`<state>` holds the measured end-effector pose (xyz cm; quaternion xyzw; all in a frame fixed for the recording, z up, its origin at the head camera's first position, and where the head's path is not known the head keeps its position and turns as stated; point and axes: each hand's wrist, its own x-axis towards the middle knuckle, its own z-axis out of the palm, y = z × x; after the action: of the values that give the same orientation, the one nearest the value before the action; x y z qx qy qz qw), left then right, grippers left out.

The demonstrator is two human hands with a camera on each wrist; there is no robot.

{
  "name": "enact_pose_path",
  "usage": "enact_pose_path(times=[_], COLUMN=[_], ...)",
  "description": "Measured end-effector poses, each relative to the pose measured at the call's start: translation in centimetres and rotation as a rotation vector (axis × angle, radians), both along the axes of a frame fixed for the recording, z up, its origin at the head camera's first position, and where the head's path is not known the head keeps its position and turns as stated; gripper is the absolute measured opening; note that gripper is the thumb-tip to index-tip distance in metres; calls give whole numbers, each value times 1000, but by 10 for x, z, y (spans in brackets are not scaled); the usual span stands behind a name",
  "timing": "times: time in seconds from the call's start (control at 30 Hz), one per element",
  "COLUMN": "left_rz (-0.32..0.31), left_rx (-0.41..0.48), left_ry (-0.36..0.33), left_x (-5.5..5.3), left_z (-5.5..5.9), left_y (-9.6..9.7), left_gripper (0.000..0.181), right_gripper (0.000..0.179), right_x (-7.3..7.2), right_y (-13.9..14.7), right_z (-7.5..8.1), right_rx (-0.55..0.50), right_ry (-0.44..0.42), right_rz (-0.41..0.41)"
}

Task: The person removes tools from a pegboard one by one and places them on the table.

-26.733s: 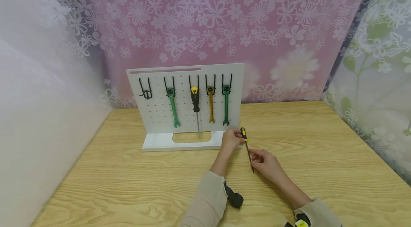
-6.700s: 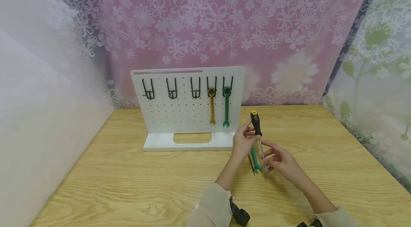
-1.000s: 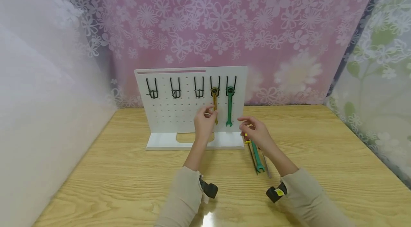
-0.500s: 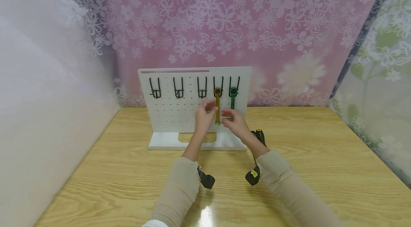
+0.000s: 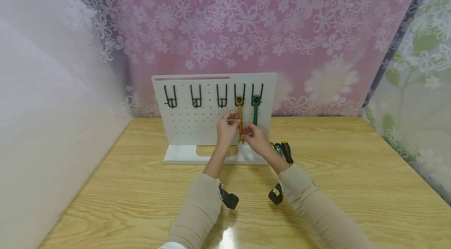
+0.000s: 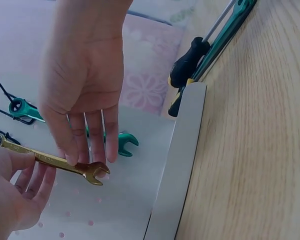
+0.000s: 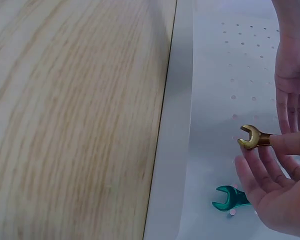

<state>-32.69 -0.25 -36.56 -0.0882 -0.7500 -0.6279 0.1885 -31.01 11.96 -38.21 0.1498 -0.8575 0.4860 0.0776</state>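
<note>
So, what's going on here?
A person has both hands on a gold wrench at a white pegboard. The left hand pinches its shaft and the right hand pinches it nearer the open jaw. Its ring end is up at a black hook; I can't tell whether it's free. A green wrench hangs just to the right. Another green wrench and two screwdrivers lie on the table beside the board.

Pink floral backdrop hung behind a wood-grain table, one large pale daisy printed low on its right, plain whitish wall at left, white-and-green flowered hanging at right, bright glare on the tabletop's near edge.
</note>
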Motion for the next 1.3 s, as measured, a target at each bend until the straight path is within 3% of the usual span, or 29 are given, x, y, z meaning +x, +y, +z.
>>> enact_pose_path(times=[0.3, 0.5, 1.13, 1.3], left_rz=[-31, -63, -134, -169], left_rx=[29, 79, 111, 102], left_ry=[32, 22, 19, 36], left_x=[5, 11, 37, 55], left_z=[2, 4, 11, 22], left_y=[1, 3, -2, -5], left_gripper=[22, 22, 24, 25], right_gripper=[16, 15, 17, 17], right_x=[6, 14, 41, 49], right_y=[2, 4, 11, 13], right_z=[2, 6, 11, 12], right_rx=[-78, -80, -67, -78], right_ry=[-23, -19, 13, 15], right_rz=[21, 27, 75, 95])
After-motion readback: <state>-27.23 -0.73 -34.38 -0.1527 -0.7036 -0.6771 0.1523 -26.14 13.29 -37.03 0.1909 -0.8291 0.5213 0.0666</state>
